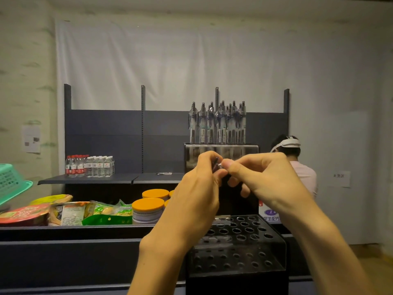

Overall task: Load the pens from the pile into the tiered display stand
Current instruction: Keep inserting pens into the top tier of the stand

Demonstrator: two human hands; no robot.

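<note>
A dark tiered display stand (pixel 242 235) with rows of round holes stands in front of me at the bottom centre; the holes I can see hold nothing. Above it both hands are raised and meet. My left hand (pixel 197 188) grips a small bundle of dark pens (pixel 218 165), seen end-on. My right hand (pixel 261 177) pinches the end of one of them with thumb and forefinger. Farther back, a second stand (pixel 221 155) on the upper shelf holds several clear pens (pixel 219 124) upright. A few loose pens (pixel 163 173) lie on that shelf.
A lower shelf holds snack packets (pixel 106 213), a red bowl (pixel 23 216) and orange-lidded jars (pixel 147 209). Water bottles (pixel 89 166) stand at the upper shelf's left. A green basket (pixel 10 184) juts in from the left. Another person (pixel 297 165) with a head-worn camera is behind the shelf.
</note>
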